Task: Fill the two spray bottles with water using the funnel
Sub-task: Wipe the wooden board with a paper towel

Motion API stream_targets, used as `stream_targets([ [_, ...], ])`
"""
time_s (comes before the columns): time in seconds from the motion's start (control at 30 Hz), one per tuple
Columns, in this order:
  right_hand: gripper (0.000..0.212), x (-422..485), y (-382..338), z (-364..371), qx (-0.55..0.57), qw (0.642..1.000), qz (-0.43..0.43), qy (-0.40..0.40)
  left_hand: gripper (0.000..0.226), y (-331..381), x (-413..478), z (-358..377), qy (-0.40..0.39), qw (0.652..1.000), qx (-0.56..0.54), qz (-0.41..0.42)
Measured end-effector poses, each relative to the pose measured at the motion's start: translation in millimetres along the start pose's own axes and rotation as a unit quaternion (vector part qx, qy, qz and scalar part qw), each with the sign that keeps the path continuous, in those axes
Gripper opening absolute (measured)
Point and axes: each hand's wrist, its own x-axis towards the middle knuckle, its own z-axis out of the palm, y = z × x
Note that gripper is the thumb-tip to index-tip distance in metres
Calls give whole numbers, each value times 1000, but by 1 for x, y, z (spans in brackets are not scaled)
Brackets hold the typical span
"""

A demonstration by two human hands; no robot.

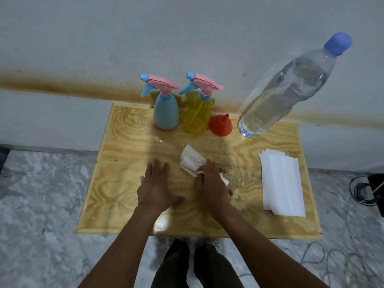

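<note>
— Where are the hands sitting?
— I'm seeing the left hand (155,188) lying flat on the pale plywood table (124,183), fingers spread and holding nothing. The right hand (212,183) is pressing on a crumpled white tissue (191,163), fingers curling over it.
— And the bottles?
— The opaque blue spray bottle (166,113) and translucent yellow spray bottle (197,117) are standing side by side at the far edge, pink heads on. The small red funnel (219,125) is resting just beside the yellow one, and the capped clear water bottle (286,90) is standing further right.
</note>
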Motion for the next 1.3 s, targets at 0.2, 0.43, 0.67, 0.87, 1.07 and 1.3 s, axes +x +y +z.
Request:
stream_targets([
  [0.2, 50, 14, -6, 23, -11, 993, -104, -51, 129, -1, 2, 4, 5, 1000, -7, -5],
  [0.43, 39, 7, 23, 5, -75, 954, -284, -56, 134, -1, 3, 4, 7, 1000, -26, -8],
  [0.67, 21, 4, 45, -35, -52, 988, -112, 96, 133, 3, -3, -2, -3, 999, -46, -27],
  [0.87, 21, 10, 24, -20, -40, 993, -19, 108, 134, 5, -4, -4, -7, 998, -52, -31],
  [1.07, 25, -4, 7, 5, -73, 985, -158, 9, 134, 7, -4, -6, -12, 999, -42, -26],
  [1.3, 32, 8, -3, 8, -79, 956, -276, -60, 134, 2, 2, -1, -17, 998, -55, -14],
])
